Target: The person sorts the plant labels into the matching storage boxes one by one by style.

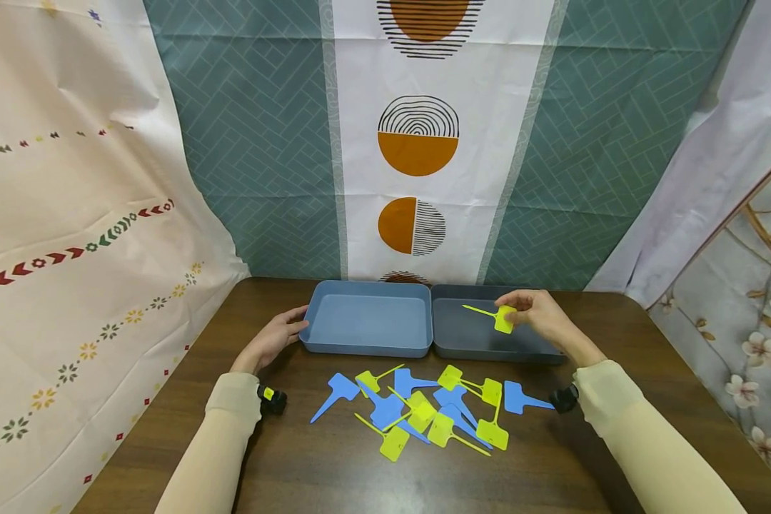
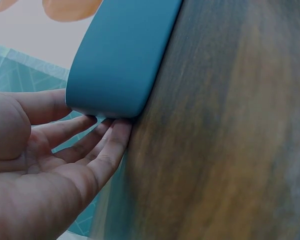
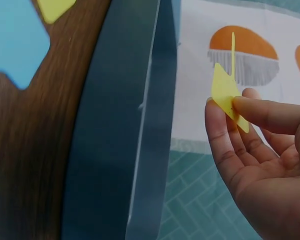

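Between thumb and fingers, my right hand (image 1: 532,313) pinches a yellow plant label (image 1: 505,319) by its square head, its thin stem pointing left. The label is held over the dark grey tray (image 1: 452,350). In the right wrist view the yellow label (image 3: 224,95) stands with its stem up, above the tray's wall (image 3: 110,120). My left hand (image 1: 275,338) touches the left end of the blue-grey tray (image 1: 366,350). The left wrist view shows the left fingers (image 2: 107,155) resting along the tray's rounded end (image 2: 115,65), not curled round it.
In front of the trays lies a loose spread of several yellow labels (image 1: 393,443) and blue labels (image 1: 342,387), some overlapping. The trays stand side by side near the back edge of the brown wooden table (image 1: 334,471). Patterned curtains (image 1: 270,143) hang behind and at both sides.
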The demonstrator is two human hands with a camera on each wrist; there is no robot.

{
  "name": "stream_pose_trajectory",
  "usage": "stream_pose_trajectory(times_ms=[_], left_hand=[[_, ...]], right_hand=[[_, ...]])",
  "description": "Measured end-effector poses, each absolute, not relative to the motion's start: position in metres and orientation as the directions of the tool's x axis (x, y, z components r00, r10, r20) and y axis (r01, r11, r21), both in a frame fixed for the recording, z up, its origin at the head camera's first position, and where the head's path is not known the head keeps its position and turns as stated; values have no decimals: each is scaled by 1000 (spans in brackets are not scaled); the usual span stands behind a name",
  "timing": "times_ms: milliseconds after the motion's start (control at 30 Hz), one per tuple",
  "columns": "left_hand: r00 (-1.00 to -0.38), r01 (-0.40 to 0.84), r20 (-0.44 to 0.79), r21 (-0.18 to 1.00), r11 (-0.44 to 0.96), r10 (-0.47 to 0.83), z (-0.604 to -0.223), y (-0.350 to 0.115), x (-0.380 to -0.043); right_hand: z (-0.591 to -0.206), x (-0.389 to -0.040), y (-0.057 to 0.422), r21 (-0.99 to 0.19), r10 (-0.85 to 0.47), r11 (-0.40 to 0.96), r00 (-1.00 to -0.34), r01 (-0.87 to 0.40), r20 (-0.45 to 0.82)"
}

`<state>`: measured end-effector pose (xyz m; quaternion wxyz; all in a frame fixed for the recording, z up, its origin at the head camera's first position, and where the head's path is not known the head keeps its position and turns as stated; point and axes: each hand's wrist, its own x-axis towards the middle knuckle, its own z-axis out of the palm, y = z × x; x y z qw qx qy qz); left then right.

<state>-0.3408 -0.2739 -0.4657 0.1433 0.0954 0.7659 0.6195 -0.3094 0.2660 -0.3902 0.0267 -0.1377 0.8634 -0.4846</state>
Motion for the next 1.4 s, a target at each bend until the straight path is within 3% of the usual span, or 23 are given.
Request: stream_pose_trajectory(times_ms=[367,1400], left_hand=[[-942,-23,-89,979,203,323,-468,-275,-342],[-945,-19,-92,973,229,314,-469,-276,-343]], right_hand=[[-392,-327,275,-842,-281,508,-959,-182,38],[-382,-352,267,-695,-424,674,-902,-251,-86]])
